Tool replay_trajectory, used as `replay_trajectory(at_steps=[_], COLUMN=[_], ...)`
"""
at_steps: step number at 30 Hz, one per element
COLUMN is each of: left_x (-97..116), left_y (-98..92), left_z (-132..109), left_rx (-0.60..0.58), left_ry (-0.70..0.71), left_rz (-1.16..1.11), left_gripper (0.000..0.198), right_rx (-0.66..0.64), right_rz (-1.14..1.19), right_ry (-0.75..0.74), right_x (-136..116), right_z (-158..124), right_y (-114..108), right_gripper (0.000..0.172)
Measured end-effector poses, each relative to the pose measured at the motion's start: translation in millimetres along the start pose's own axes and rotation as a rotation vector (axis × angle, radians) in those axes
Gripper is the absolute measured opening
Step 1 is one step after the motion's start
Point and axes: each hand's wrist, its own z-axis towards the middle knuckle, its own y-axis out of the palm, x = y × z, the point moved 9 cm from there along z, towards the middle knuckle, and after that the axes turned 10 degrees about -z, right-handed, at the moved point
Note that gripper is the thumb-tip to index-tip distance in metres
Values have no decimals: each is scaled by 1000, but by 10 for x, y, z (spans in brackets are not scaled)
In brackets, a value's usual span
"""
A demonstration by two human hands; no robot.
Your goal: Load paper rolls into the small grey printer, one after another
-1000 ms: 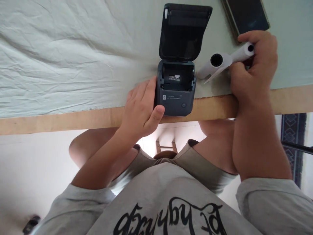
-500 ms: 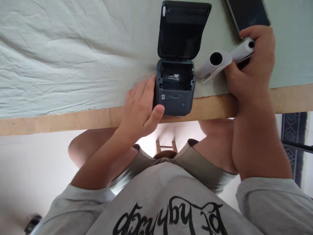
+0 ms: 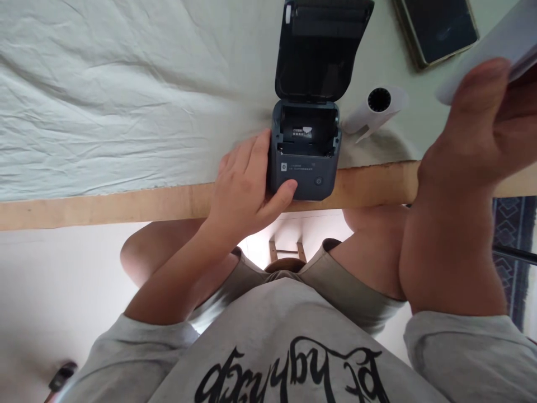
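Observation:
A small dark blue portable printer [image 3: 305, 178] sits at the table's front edge, its black lid [image 3: 321, 53] swung up and its paper bay uncovered. My left hand [image 3: 247, 184] grips its left side, fingers along the wall and thumb over the front corner. My right hand [image 3: 474, 123], lifted at the far right, is closed around a white paper roll [image 3: 499, 47] that runs partly out of view; some of its fingers are hidden. Just right of the printer another white paper roll [image 3: 364, 116] rests on the cloth, its dark core showing and a loose paper end hanging off.
A phone [image 3: 440, 28] lies at the back right. Pale green wrinkled cloth [image 3: 126, 101] covers the table up to its bare wooden edge [image 3: 104, 210]. Below are my legs and a wooden stool [image 3: 286, 263]; a dark patterned cloth [image 3: 514, 240] hangs at the right.
My right hand has moved right and up toward the camera with one paper roll, away from the other roll, which stays beside the printer. My left hand remains at the printer.

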Motion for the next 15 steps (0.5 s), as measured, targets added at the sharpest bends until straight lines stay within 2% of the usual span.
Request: replay_trajectory(at_steps=[2, 3, 5, 6, 10, 15], left_x=[2, 3, 3, 4, 15, 31], left_y=[-5, -10, -18, -22, -21, -20], left_z=[-4, -5, -5, -4, 12, 15], left_rx=[-2, 0, 2, 2, -25, -44], left_ry=[-1, 1, 2, 2, -6, -9], left_rz=[1, 3, 9, 10, -6, -2], left_gripper=[67, 67, 67, 67, 68, 65], right_rx=[44, 30, -238, -280, -391, -454], right_rz=[38, 27, -127, -218, -462, -498], right_ry=[-322, -386, -454, -476, -363, -321], right_x=[-521, -689, -931, -1016, -1052, -975], right_z=[-179, -260, -394, -431, -378, -307], right_y=[35, 94, 442, 529, 707, 775], right_gripper=[50, 40, 38, 28, 20, 14])
